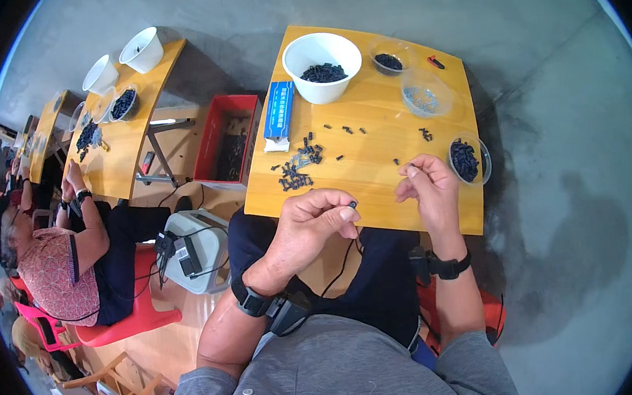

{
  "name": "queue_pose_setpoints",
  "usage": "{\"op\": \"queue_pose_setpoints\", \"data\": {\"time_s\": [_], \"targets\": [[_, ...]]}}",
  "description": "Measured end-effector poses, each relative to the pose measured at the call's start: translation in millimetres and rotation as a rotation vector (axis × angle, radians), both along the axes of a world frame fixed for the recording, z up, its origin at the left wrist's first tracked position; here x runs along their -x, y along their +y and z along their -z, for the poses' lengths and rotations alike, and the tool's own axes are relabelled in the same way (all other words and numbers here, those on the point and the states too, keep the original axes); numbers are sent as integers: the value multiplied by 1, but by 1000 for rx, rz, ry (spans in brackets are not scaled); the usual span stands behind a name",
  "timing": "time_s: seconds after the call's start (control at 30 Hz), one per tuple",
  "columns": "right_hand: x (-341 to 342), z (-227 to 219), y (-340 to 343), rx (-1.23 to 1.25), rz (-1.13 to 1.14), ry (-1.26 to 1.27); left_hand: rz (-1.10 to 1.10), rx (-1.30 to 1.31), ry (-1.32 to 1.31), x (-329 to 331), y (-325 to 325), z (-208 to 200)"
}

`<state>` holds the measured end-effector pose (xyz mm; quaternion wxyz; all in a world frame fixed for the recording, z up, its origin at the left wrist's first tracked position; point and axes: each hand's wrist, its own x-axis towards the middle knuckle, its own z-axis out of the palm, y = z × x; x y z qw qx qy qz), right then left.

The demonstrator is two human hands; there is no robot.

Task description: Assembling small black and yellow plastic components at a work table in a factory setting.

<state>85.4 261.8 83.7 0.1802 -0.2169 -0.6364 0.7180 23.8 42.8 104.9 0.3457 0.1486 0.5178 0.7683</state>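
My left hand point(309, 226) is closed in a pinch above the near edge of the wooden table point(381, 170). A small black plastic part point(352, 205) shows at its thumb and fingertip. To the right, my right hand point(434, 190) has thumb and forefinger pressed together; whatever is between them is too small to make out. Beyond my left hand lies a loose pile of small black parts point(296, 178) with some greyish pieces among them. Close beside my right hand stands a clear round tub point(485, 160) of black parts. A few more parts point(425, 135) lie beyond that hand.
At the back are a white bucket point(333, 86) holding black parts, a blue box point(280, 115), a tub of dark parts point(388, 62), a tub of pale pieces point(422, 104) and a red-and-black tool point(435, 62). A red bin point(208, 143) stands left; another person point(58, 266) works beyond.
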Motion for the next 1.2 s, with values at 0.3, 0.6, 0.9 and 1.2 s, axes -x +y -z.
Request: {"op": "queue_pose_setpoints", "data": {"time_s": [0.3, 0.6, 0.9, 1.2], "targets": [[-27, -55, -63, -25, -228, 202, 15, -32, 71, -16, -7, -11], [-32, -56, -77, -255, -255, 277, 38, -26, 68, -21, -12, -20], [-32, -55, -79, -317, -238, 304, 51, -2, 87, -21, -11, -20], [-28, -53, -77, -345, -242, 288, 27, 14, 85, -18, -9, -17]]}}
